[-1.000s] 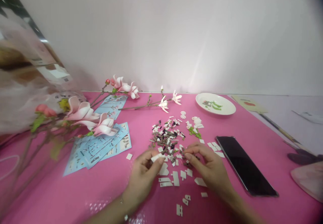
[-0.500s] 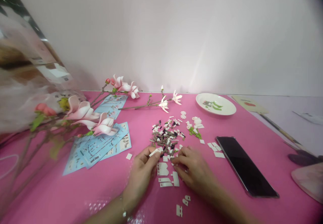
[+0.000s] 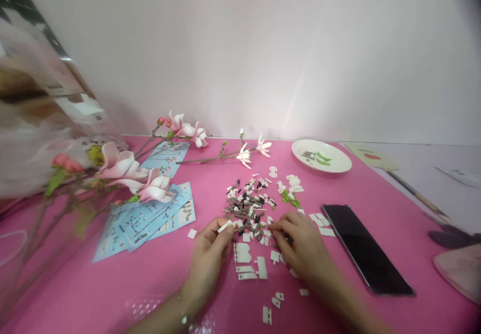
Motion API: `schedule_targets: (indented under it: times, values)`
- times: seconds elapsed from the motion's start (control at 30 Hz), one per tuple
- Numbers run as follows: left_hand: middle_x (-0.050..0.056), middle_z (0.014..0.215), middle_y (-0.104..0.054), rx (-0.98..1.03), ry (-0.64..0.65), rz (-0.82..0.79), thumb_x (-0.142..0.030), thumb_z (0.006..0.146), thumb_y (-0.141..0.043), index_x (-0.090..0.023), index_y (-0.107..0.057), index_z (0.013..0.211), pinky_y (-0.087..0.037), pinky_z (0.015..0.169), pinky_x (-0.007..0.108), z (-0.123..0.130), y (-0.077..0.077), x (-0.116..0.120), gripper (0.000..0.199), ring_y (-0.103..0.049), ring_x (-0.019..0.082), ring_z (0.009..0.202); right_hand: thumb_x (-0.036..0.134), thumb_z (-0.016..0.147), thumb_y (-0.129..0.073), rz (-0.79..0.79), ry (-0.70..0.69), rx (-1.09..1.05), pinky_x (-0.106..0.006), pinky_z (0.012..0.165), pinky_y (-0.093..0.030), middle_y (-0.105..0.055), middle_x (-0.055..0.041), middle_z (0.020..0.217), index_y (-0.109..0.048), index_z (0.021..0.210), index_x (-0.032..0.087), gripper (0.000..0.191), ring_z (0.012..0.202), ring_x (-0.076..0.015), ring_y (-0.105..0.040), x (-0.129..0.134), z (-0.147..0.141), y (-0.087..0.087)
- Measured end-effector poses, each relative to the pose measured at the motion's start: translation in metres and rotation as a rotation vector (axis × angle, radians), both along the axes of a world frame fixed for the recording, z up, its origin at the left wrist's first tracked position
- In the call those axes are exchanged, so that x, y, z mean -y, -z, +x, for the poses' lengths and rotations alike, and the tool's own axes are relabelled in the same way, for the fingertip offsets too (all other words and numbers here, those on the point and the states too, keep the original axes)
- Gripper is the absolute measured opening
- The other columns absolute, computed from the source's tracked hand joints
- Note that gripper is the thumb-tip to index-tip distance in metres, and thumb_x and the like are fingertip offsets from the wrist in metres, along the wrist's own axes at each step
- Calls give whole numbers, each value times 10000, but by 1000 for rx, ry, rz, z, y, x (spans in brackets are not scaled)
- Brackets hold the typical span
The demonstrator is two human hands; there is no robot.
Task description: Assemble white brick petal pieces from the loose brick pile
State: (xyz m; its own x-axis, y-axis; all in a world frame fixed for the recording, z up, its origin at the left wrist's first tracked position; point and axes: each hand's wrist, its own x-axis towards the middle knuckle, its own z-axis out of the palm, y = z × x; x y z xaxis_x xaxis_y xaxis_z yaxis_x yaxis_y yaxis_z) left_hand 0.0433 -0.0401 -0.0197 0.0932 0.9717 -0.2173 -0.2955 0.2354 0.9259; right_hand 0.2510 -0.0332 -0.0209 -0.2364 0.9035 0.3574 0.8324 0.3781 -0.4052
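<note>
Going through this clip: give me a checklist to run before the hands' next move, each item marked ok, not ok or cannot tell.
Left hand grips a white piece: ok.
Right hand reaches the brick pile: ok.
Right hand holds a piece: cannot tell, the fingers hide it.
Phone lies apart from the hands: ok.
Instruction sheets are readable: not ok, too small in this view.

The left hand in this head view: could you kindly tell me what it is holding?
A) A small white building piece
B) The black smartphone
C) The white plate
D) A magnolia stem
A: the left hand pinches a small white building piece in its fingertips, beside the pile of loose pieces.
</note>
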Motion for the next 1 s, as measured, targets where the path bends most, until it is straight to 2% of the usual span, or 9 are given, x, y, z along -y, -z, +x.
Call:
schedule_targets:
  times: [0.2, 0.3, 0.63, 0.87, 1.0]
  values:
    - [-90, 465, -308, -5, 9, 6, -439, 832, -605, -152, -526, 724, -156, 398, 177, 0, -2, 0, 316, -190, 48, 412, 110, 810, -503, 5, -41, 22, -430, 834, -403, -578, -104, 1034, -690, 919, 214, 240, 991, -263, -516, 1, -5, 3]
    - [-90, 461, -309, -13, 10, 11, -444, 828, -605, -150, -534, 719, -156, 400, 177, 0, -2, 0, 322, -188, 46, 409, 127, 816, -502, -24, -35, 43, -465, 867, -403, -579, -112, 1080, -698, 924, 222, 243, 1060, -285, -501, 1, -4, 6]
    - [-90, 458, -314, 0, 9, -8, -468, 780, -642, -149, -538, 708, -140, 399, 177, 2, -3, 0, 344, -176, 45, 410, 161, 793, -571, -34, 11, 77, -469, 853, -414, -624, -106, 1044, -721, 845, 218, 168, 1008, -283, -540, -1, -2, 6]
    - [-93, 462, -295, -12, 28, -3, -449, 803, -626, -151, -528, 704, -134, 408, 182, 1, -1, 1, 329, -168, 47, 416, 206, 785, -623, 12, 22, 90, -445, 843, -402, -629, -93, 1015, -691, 787, 214, 68, 1014, -281, -538, -1, -1, 5]
    - [-89, 471, -308, -12, 48, -13, -453, 804, -629, -150, -546, 733, -134, 413, 186, 2, 1, 0, 322, -179, 50, 420, 206, 781, -636, 23, 25, 91, -439, 839, -397, -642, -83, 992, -701, 745, 222, 76, 986, -273, -548, -1, -3, 3]
